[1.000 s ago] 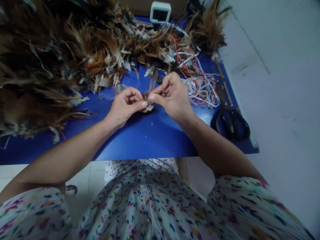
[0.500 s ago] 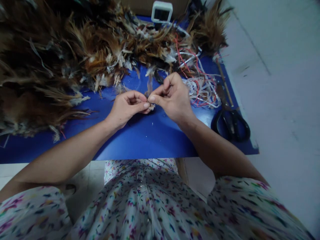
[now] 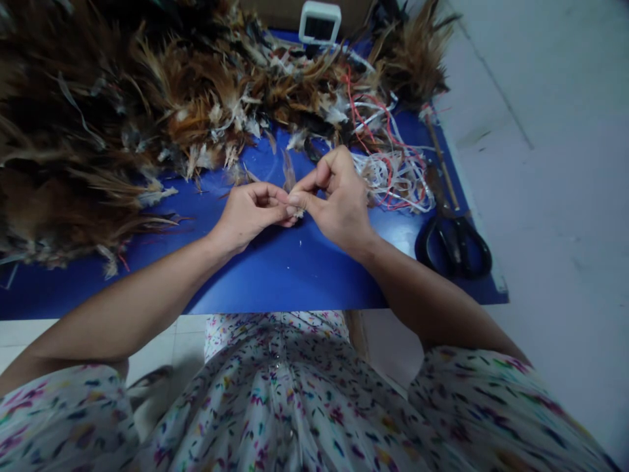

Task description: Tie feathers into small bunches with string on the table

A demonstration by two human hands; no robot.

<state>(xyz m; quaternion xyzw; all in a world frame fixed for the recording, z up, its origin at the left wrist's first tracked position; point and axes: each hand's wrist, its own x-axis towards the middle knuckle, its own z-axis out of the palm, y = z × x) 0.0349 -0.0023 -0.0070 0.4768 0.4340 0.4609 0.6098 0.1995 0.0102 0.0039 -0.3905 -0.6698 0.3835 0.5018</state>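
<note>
Wispy brown feathers (image 3: 206, 92), whitish at quills, heaped far & L; tangled white/red string (image 3: 393, 177) to R, nr black looped scissors (image 3: 456, 233). Smooth blue tabletop (image 3: 304, 282); pale tile floor (image 3: 14, 333) nr L. Feather tuft (image 3: 289, 172) sits btwn my L hand (image 3: 250, 213) & R hand (image 3: 339, 200), both pinched narrow on it.

Single head-worn camera sits above white, multicolour-patterned cloth garment (image 3: 275, 406), faces forward and steeply down; fairly close to bare left hand (image 3: 250, 213) and bare right hand (image 3: 339, 200), mid-frame, over flat glossy blue tabletop (image 3: 304, 282).
</note>
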